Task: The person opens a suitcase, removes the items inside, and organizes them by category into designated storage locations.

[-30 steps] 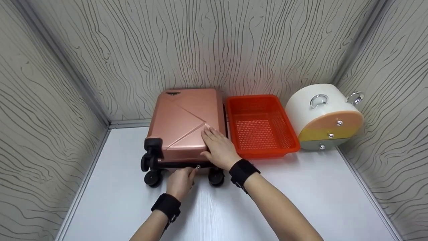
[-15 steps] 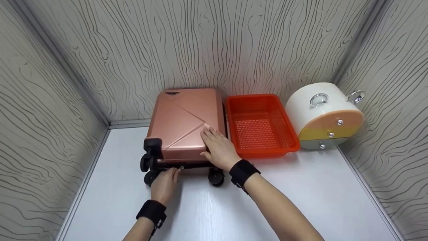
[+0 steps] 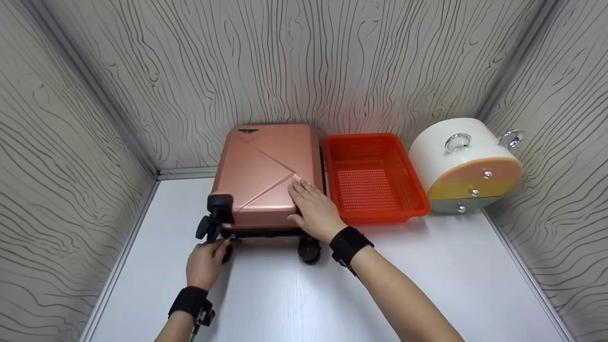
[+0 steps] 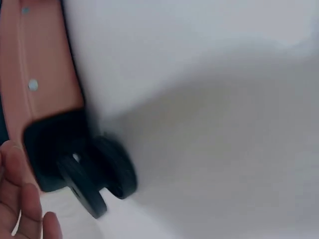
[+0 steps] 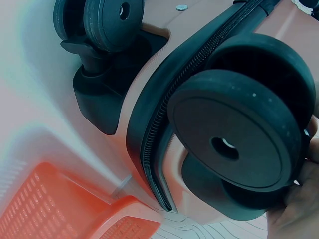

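Observation:
A rose-pink hard-shell suitcase [image 3: 259, 166] lies flat with its wheeled end toward me. At its front left corner my left hand [image 3: 203, 266] pinches a small metal zipper pull [image 3: 232, 236], beside the black wheels. In the left wrist view, curled fingers [image 4: 14, 186] show near a wheel [image 4: 112, 167], with the pull out of sight. My right hand [image 3: 316, 211] rests with straight fingers on the lid's front right part. The right wrist view shows the black zipper [image 5: 157, 117] running between two sets of wheels [image 5: 229, 132], with part of the right hand at the edge.
A red perforated plastic basket [image 3: 418, 206] stands close against the suitcase's right side. Beyond it is a white round-bodied box [image 3: 439, 147] with coloured drawers and clear ring handles. Wood-patterned panels [image 3: 304, 61] enclose the white table [image 3: 285, 299] at the back and sides.
My left hand has drawn the zipper pull leftward along the front of the suitcase, from near the right wheels to the left corner. The right hand has kept its place on the lid.

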Tool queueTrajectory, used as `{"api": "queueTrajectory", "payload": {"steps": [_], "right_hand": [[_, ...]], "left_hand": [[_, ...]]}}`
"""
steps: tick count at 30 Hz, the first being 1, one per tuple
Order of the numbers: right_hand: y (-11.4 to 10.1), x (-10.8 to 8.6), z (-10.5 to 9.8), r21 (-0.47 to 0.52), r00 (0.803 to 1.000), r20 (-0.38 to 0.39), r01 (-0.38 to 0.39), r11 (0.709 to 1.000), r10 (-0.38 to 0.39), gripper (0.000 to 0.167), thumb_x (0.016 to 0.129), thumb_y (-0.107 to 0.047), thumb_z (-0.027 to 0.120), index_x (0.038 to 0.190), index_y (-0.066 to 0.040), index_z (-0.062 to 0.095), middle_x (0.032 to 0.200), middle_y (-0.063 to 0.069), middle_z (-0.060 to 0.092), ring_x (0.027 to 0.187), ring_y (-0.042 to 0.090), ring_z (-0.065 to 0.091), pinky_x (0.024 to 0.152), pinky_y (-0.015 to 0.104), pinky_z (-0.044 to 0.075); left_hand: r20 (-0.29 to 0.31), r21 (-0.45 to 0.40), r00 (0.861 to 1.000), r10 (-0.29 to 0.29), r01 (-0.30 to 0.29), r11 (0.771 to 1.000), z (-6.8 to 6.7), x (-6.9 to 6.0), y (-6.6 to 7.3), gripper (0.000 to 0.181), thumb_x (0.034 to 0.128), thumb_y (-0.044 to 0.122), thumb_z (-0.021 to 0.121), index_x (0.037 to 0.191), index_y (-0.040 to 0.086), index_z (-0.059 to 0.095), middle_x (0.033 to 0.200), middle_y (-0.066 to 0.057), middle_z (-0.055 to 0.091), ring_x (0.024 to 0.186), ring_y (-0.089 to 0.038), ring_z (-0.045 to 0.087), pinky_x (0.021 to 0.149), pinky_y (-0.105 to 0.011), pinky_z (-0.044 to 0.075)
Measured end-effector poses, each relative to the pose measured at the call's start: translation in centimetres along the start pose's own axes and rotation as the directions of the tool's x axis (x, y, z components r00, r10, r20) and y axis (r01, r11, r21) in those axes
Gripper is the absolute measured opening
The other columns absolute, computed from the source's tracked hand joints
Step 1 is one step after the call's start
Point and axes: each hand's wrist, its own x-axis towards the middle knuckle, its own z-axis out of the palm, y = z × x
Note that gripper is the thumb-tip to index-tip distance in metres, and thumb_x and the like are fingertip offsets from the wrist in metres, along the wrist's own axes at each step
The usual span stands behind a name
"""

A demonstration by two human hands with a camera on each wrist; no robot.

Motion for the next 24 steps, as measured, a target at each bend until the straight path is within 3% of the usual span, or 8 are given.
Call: {"api": "queueTrajectory", "payload": {"steps": [3, 6, 9, 14, 20, 24], "right_hand": [[0.1, 0.0, 0.1, 0.003, 1.000, -0.001, 0.003, 1.000, -0.003, 0.078, 0.100, -0.047, 0.063, 0.159, -0.004, 0.034, 0.165, 0.012, 0.028, 0.154, 0.029, 0.020, 0.124, 0.040, 0.016], [0.3, -0.1, 0.2, 0.008, 1.000, -0.002, 0.003, 1.000, -0.003, 0.078, 0.100, -0.047, 0.063, 0.159, -0.005, 0.034, 0.165, 0.012, 0.027, 0.154, 0.029, 0.021, 0.124, 0.041, 0.017], [0.4, -0.1, 0.3, 0.009, 1.000, -0.004, -0.001, 1.000, 0.001, 0.077, 0.100, -0.047, 0.062, 0.159, -0.005, 0.034, 0.166, 0.011, 0.027, 0.154, 0.028, 0.020, 0.124, 0.041, 0.016], [0.4, -0.1, 0.5, 0.002, 1.000, -0.015, 0.000, 1.000, 0.000, 0.077, 0.100, -0.047, 0.062, 0.159, -0.006, 0.035, 0.165, 0.011, 0.028, 0.154, 0.028, 0.022, 0.124, 0.041, 0.017], [0.2, -0.2, 0.5, -0.004, 1.000, -0.014, 0.012, 1.000, -0.012, 0.076, 0.101, -0.049, 0.060, 0.159, -0.007, 0.035, 0.165, 0.011, 0.030, 0.153, 0.029, 0.023, 0.124, 0.042, 0.016], [0.3, -0.2, 0.3, -0.011, 1.000, -0.023, 0.010, 1.000, -0.010, 0.075, 0.101, -0.048, 0.060, 0.159, -0.007, 0.037, 0.165, 0.011, 0.031, 0.153, 0.029, 0.023, 0.124, 0.042, 0.016]], "left_hand": [[0.033, -0.085, 0.994, -0.104, 0.106, 0.991, -0.2, 0.4, -0.8, 0.023, 0.1008, 0.030, 0.068, 0.108, 0.013, 0.081, 0.098, -0.003, 0.077, 0.088, -0.025, 0.068, 0.078, -0.046, 0.052], [0.050, -0.157, 0.978, -0.204, 0.210, 0.965, -0.2, 0.5, -1.4, 0.023, 0.1017, 0.030, 0.066, 0.105, 0.011, 0.079, 0.103, -0.007, 0.075, 0.093, -0.026, 0.067, 0.080, -0.045, 0.050], [0.045, -0.199, 0.964, -0.261, 0.264, 0.944, -0.1, 0.5, -2.0, 0.026, 0.1038, 0.026, 0.062, 0.111, 0.005, 0.075, 0.112, -0.015, 0.073, 0.104, -0.033, 0.066, 0.087, -0.048, 0.049], [0.039, -0.216, 0.963, -0.267, 0.269, 0.939, -0.4, 0.6, -2.7, 0.031, 0.1053, 0.020, 0.057, 0.127, 0.002, 0.070, 0.122, -0.022, 0.069, 0.117, -0.040, 0.062, 0.096, -0.053, 0.048], [0.016, -0.197, 0.960, -0.278, 0.276, 0.941, -1.2, 1.4, -3.6, 0.031, 0.1061, 0.021, 0.056, 0.128, 0.003, 0.069, 0.125, -0.022, 0.068, 0.118, -0.039, 0.061, 0.098, -0.053, 0.046], [0.031, -0.183, 0.961, -0.275, 0.276, 0.943, -1.5, 2.6, -3.9, 0.033, 0.1068, 0.026, 0.055, 0.129, 0.006, 0.069, 0.124, -0.019, 0.069, 0.120, -0.037, 0.060, 0.099, -0.053, 0.045]]}}
